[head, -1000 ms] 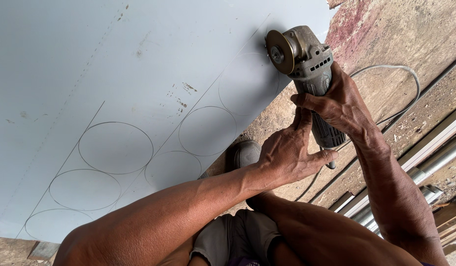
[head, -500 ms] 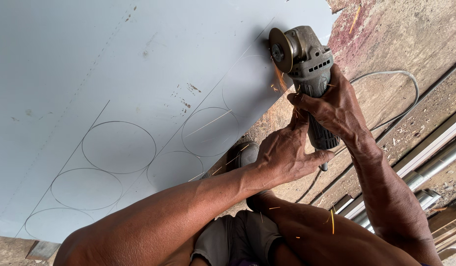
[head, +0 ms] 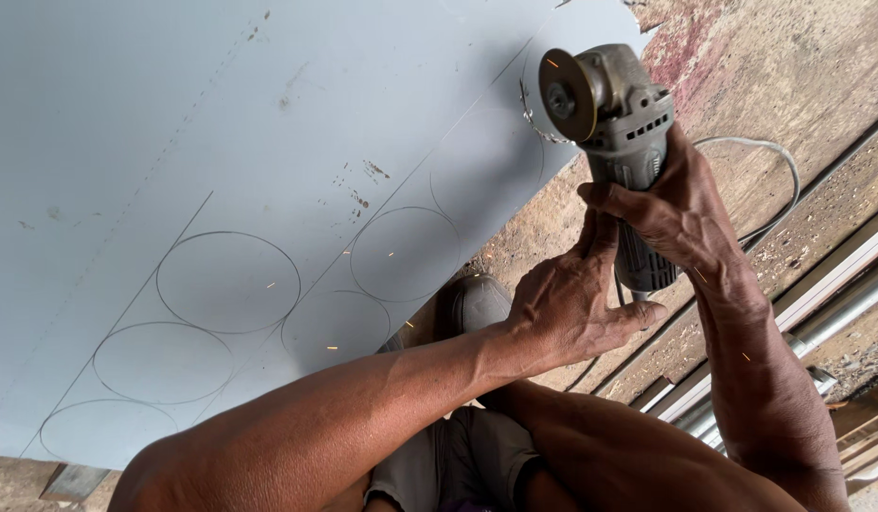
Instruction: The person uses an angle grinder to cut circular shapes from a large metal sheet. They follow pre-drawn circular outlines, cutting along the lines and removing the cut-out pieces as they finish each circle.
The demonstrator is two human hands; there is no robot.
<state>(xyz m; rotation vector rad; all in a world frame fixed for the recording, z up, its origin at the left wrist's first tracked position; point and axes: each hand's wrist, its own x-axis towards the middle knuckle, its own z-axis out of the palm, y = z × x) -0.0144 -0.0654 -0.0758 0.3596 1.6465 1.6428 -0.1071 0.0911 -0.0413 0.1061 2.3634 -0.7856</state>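
- Right hand (head: pixel 680 204) is wrapped tight round the body of the grey angle grinder (head: pixel 614 114); left hand (head: pixel 567 303) is curled in just below it, steadying the grip.
- The grinder's disc (head: pixel 569 93) sits at the right edge of the pale grey metal sheet (head: pixel 173 142), biting into the topmost scribed circle (head: pixel 486 166), with a few sparks flying.
- Progress looks early: only a short jagged cut there, and the other marked circles (head: pixel 228 282) lower left are all uncut.
- Cable (head: pixel 770 156) trails off right over the dirt floor.
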